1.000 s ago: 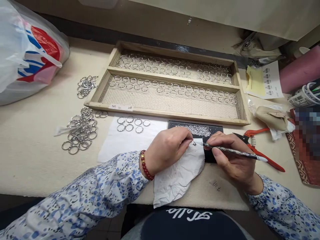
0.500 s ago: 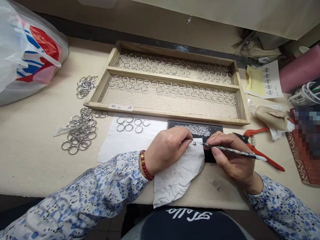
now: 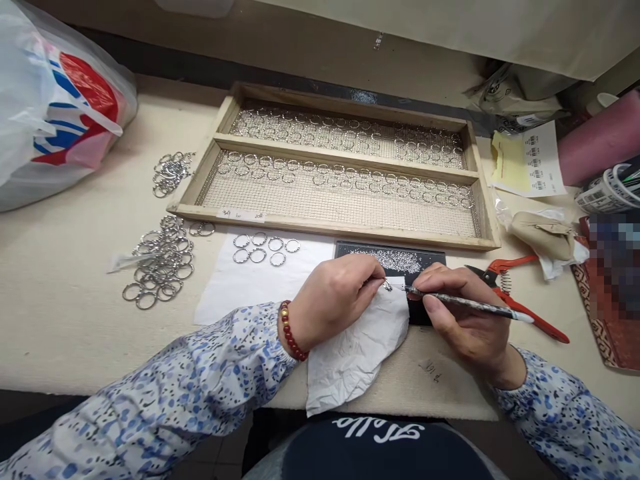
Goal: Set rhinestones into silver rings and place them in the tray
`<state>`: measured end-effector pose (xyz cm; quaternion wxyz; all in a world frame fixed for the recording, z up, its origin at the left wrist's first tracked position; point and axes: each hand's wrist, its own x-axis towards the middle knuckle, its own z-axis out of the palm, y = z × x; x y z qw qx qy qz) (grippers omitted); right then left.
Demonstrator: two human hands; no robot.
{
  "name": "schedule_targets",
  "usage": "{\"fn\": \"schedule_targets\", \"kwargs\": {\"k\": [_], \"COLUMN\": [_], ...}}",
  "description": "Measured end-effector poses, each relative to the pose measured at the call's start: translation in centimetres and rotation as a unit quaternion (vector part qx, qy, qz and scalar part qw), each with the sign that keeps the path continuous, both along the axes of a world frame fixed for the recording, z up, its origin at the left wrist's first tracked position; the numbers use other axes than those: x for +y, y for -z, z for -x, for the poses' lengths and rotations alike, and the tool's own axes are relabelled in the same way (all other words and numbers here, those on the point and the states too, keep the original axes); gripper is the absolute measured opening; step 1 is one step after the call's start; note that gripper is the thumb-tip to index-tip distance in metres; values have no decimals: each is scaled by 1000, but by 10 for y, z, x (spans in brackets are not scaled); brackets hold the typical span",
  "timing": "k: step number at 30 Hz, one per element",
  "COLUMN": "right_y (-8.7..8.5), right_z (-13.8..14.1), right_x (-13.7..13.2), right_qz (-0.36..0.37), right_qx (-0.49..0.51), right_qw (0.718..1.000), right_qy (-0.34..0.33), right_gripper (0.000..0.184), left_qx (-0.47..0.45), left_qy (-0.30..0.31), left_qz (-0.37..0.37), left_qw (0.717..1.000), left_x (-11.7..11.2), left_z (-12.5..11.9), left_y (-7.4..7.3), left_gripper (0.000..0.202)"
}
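Between the thumb and forefinger of my left hand point(image 3: 337, 293) is a small silver ring point(image 3: 387, 285), mostly hidden by the fingers. A crumpled white tissue point(image 3: 363, 360) hangs below that hand. My right hand point(image 3: 465, 313) is closed around a thin pen-like tool point(image 3: 467, 303) with a mottled shaft and a white end; its tip points left, close to the ring. Behind both hands lies a black tray point(image 3: 440, 257) with many tiny shiny stones point(image 3: 393, 260) on it. Several silver rings point(image 3: 257, 255) rest on a white sheet point(image 3: 220, 293) to the left.
A wooden frame with mesh point(image 3: 325, 230) holds rows of rings at the back. Piles of rings point(image 3: 160, 263) lie at left, near a plastic bag point(image 3: 65, 113). Red-handled cutters point(image 3: 543, 323) lie right of my right hand, with a patterned red-brown item point(image 3: 593, 300) farther right.
Almost nothing differs. Both hands keep their places and their grips, with the tool tip still beside the ring.
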<state>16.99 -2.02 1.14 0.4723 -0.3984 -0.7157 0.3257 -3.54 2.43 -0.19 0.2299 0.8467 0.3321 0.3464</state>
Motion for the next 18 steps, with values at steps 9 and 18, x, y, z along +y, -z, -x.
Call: {"fn": "schedule_targets", "kwargs": {"k": [9,18], "right_y": [0,0], "right_z": [0,0], "right_x": [-1,-1], "right_qz": [8,7], "right_qx": [8,4], "right_qw": [1000,1000], "right_qy": [0,-2], "right_gripper": [25,26], "left_qx": [1,3], "left_qy": [-1,-3], "left_qz": [-2,-1], "left_qw": [1000,1000], "left_x": [1,0], "left_z": [-2,-1], "left_y": [-1,0], "left_gripper": [9,10]}}
